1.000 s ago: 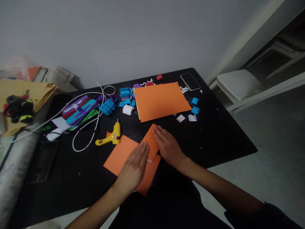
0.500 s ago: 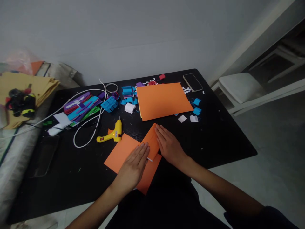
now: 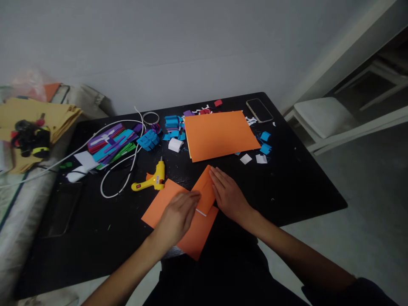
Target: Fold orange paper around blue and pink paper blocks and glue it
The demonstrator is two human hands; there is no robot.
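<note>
A folded piece of orange paper (image 3: pixel 204 187) lies slantwise over a larger orange sheet (image 3: pixel 199 233), with a thin white edge showing at its lower end. My left hand (image 3: pixel 178 214) is at its left edge, fingers bent and drawn together, fingertips touching the paper; the thumb is hidden. Along its upper right edge, my right hand (image 3: pixel 228 193) lies with fingers stretched out flat, pressing on it. To the left, a yellow glue gun (image 3: pixel 151 178) rests on its side, near a corner of the orange sheet.
An orange sheet stack (image 3: pixel 223 136) lies behind my hands, with blue and white paper bits (image 3: pixel 264 146) beside it. A phone (image 3: pixel 259 110) is at the back right. Coloured paper strips (image 3: pixel 111 142) and a looped white cable (image 3: pixel 105 180) occupy the left of the black table (image 3: pixel 306 195).
My left hand has gone from flat fingers on the folded paper to bent, gathered fingers at its left edge. My right hand stays on the paper. The view has shifted slightly.
</note>
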